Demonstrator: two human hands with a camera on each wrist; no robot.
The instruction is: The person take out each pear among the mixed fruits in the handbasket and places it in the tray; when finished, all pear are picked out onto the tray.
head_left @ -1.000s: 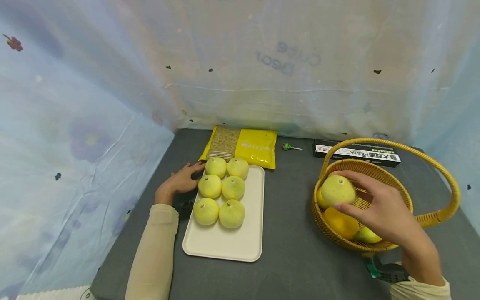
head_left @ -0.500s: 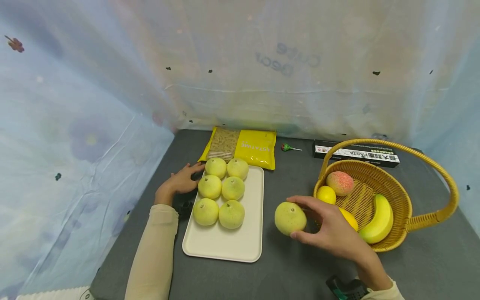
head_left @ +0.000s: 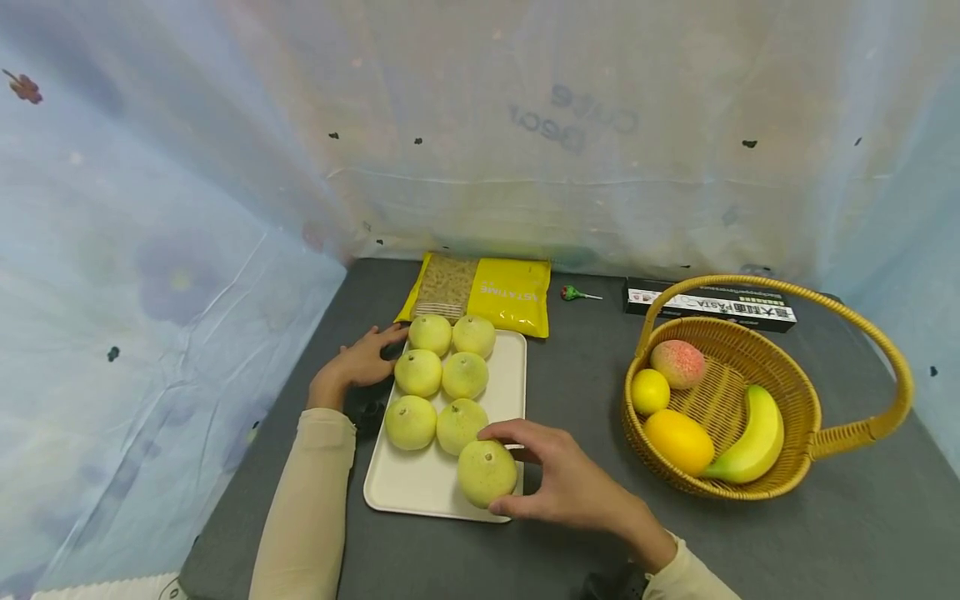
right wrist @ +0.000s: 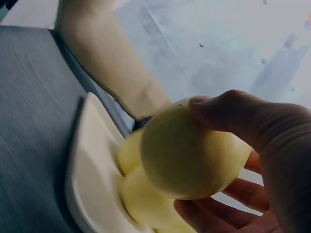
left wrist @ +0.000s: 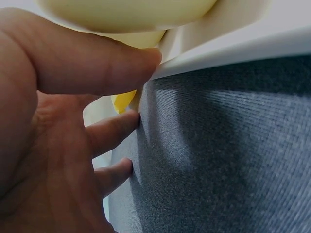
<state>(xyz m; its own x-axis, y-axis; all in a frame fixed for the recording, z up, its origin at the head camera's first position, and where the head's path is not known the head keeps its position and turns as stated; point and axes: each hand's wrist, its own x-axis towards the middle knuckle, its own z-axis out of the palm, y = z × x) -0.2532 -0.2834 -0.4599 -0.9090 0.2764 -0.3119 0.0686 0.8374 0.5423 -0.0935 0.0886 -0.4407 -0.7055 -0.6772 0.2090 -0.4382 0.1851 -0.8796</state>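
My right hand (head_left: 562,475) grips a round pale yellow-green fruit (head_left: 487,473) between thumb and fingers, over the front right part of the white tray (head_left: 405,492). In the right wrist view the same fruit (right wrist: 192,150) sits between the thumb above and fingers below. Several like fruits (head_left: 418,372) stand on the tray in two columns. At the tray's far left edge lies my left hand (head_left: 363,358), holding nothing. The left wrist view shows its thumb (left wrist: 97,63) right at the tray's rim and its other fingers extended, fingertips at the grey tabletop (left wrist: 218,160).
A wicker basket (head_left: 798,467) with a tall handle stands at right, holding a peach (head_left: 678,364), a lemon (head_left: 650,392), an orange-yellow fruit (head_left: 680,442) and a banana (head_left: 750,442). Behind lie a yellow pasta bag (head_left: 510,296), a lollipop (head_left: 573,293) and a black pasta box (head_left: 712,304).
My right hand has carried the round fruit out of the basket, leftward across the table, to over the tray's front right. My left hand has stayed at the tray's edge.
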